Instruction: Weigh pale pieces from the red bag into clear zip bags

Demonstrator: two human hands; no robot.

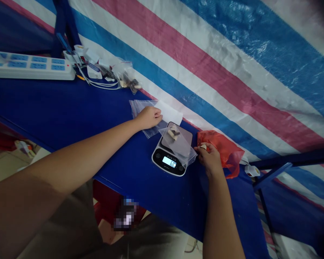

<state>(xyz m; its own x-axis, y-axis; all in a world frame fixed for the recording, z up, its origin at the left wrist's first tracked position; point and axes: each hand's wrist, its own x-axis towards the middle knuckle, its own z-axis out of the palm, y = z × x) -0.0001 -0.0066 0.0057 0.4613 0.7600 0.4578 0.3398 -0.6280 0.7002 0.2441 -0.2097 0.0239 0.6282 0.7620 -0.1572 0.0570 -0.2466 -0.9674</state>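
My left hand (pixel 149 117) is curled into a loose fist over clear plastic bags (pixel 140 108) and a white sheet of paper (pixel 170 113); nothing shows in its fingers. Between the fingertips of my right hand (pixel 211 159) is a small pale piece (pixel 203 146), pinched just right of the scale. The kitchen scale (pixel 164 150) has a lit display with digits like 68. On its plate lies a clear zip bag (pixel 179 145) with a few pale and dark pieces (pixel 174 133) inside. A red plastic bag (pixel 221 144) sits behind my right hand.
A white power strip (pixel 37 66) lies at the table's left. Beside it are plugs, white cables (pixel 102 85) and a bag of dark and pale pieces (pixel 128 79). A striped tarp (pixel 205 64) rises behind the blue table (pixel 164 201). A white plug (pixel 252 172) lies at the right.
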